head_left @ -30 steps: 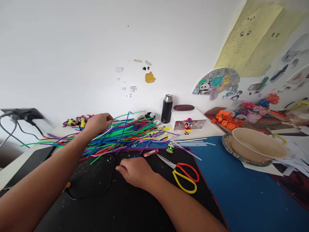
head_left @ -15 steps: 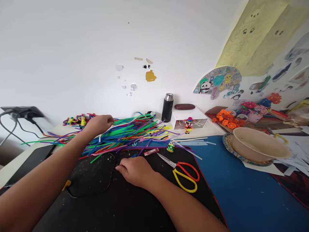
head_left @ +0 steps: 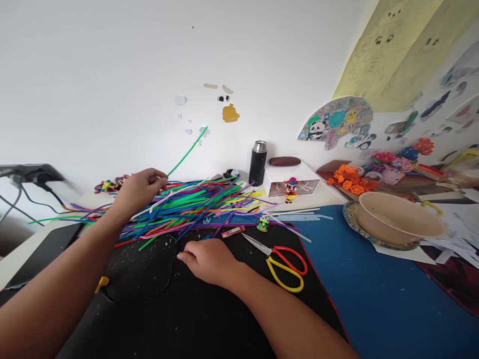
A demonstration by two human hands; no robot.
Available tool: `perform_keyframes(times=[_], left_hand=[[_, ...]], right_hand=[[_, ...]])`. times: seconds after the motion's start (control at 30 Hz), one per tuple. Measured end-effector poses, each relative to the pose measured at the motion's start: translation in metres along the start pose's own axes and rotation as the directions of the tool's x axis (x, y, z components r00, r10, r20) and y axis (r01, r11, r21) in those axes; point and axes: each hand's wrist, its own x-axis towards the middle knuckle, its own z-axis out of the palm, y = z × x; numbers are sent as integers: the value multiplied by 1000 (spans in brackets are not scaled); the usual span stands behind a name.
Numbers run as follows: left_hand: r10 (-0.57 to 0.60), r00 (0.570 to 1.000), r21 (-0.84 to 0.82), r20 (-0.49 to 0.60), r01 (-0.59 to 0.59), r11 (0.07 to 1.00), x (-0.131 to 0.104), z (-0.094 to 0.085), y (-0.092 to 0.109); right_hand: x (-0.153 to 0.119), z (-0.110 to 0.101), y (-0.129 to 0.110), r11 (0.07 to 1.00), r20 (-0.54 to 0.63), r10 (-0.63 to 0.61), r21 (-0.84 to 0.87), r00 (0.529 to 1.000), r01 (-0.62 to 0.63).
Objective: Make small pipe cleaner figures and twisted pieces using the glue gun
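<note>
My left hand (head_left: 140,188) is closed in a pinch on a green pipe cleaner (head_left: 189,152), which slants up and to the right against the wall. Below that hand spreads a heap of colourful pipe cleaners (head_left: 198,199), mostly green, blue, purple and red. My right hand (head_left: 209,260) rests on the black mat (head_left: 149,329) with its fingers curled closed; whatever is inside them is hidden. Scissors (head_left: 277,259) with one red and one yellow handle lie to its right. A small pink-and-white packet (head_left: 232,231) and a little green figure head (head_left: 263,224) lie just beyond.
A black flask (head_left: 258,164) and a white box (head_left: 294,179) stand by the wall, with a small colourful figure (head_left: 290,190) in front. On the right, a beige bowl (head_left: 400,219) stands beside a blue mat (head_left: 374,284). A power strip (head_left: 32,172) with cables is at the far left.
My left hand has lifted a green pipe cleaner out of the heap and moved slightly left. My right hand stays in place, its fingers still curled.
</note>
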Motion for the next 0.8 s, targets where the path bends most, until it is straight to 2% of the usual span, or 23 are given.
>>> perform_keyframes(times=[0.07,0.2,0.27,0.33,0.4,0.5,0.6,0.73,0.8], left_hand=[[52,998,-99,27,-49,994,-12,7,8],[225,967,-83,116,-217,973,-33,23,24],[262,954,-80,149,-252,964,-41,30,28],[279,941,-75,191,-269,960,-46,33,28],[287,926,-71,245,-278,958,-49,34,26],[285,904,-83,320,-273,958,-52,29,20],[304,870,-101,388,-287,952,-55,25,16],[314,846,-117,430,-293,949,-57,24,13],[323,828,-210,459,-252,945,-56,24,12]], right_hand=[[0,-2,0,996,-29,34,87,999,-32],[3,-3,6,925,-126,114,374,985,-59],[6,-4,11,814,-140,189,576,972,-76],[10,-5,16,644,-122,277,760,953,-90],[13,-8,21,488,-115,341,870,933,-71],[17,-12,25,337,-119,400,941,909,-25],[19,-14,28,240,-105,477,971,872,-14],[18,-16,29,206,-120,539,979,833,8],[18,-18,30,200,-134,553,979,823,25]])
